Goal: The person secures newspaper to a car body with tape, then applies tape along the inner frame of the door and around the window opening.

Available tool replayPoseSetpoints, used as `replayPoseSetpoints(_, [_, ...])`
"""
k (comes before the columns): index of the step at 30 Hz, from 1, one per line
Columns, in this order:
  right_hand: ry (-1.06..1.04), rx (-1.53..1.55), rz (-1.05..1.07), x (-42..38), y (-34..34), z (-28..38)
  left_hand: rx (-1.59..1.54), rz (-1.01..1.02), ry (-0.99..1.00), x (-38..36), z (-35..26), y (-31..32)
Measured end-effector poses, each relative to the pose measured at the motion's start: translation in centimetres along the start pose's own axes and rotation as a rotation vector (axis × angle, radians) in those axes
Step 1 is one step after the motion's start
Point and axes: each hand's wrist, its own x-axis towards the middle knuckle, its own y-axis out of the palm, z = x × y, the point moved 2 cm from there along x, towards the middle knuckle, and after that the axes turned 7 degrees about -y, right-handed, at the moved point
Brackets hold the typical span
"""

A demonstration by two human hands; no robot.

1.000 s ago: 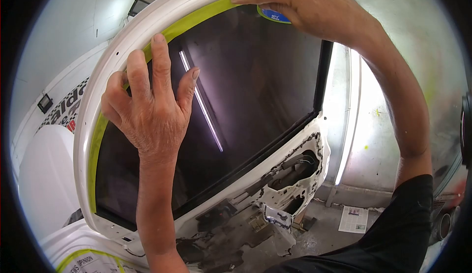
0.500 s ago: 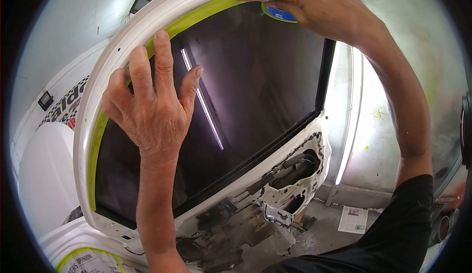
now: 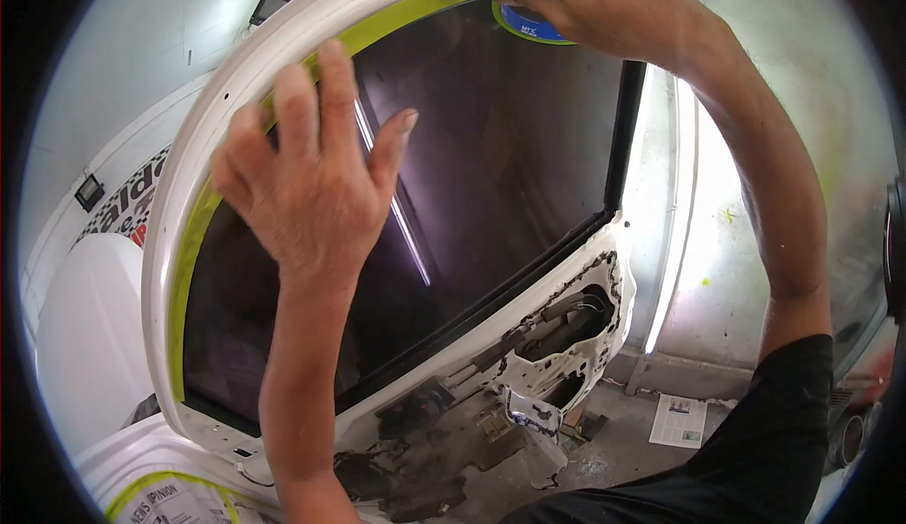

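A strip of yellow-green tape (image 3: 392, 20) runs along the curved edge of the dark window glass (image 3: 510, 156), inside the white door frame (image 3: 189, 137). My left hand (image 3: 316, 166) lies with spread fingers over the tape at the upper left of the frame; its fingertips are slightly blurred. At the top, my right hand (image 3: 576, 0) is wrapped round a tape roll with a blue core (image 3: 530, 26), one finger reaching onto the strip. Part of the roll is hidden behind that hand.
Below the glass is the door's bare inner panel (image 3: 557, 335) with open holes. Newspaper edged with green tape (image 3: 170, 503) covers something at the lower left. Another sheet (image 3: 678, 420) lies on the floor. A bright light strip (image 3: 668, 269) stands at the right.
My left hand has slid up and to the right along the tape. My right hand and the roll have shifted slightly left.
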Motion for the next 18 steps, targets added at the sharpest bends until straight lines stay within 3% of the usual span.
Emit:
replayPoseSetpoints(10, [-0.139,0.151,-0.094,-0.2,1.9,-3.3,-0.043,-0.025,-0.013,3.3,-6.2,0.6])
replayPoseSetpoints(14, [-0.246,0.231,-0.216,-0.5,3.2,-4.7,-0.069,-0.015,0.006,3.1,-5.4,0.4])
replayPoseSetpoints(18, [-0.172,0.204,-0.16,-1.2,2.4,-3.7,0.063,0.019,-0.003,0.7,-1.1,-0.3])
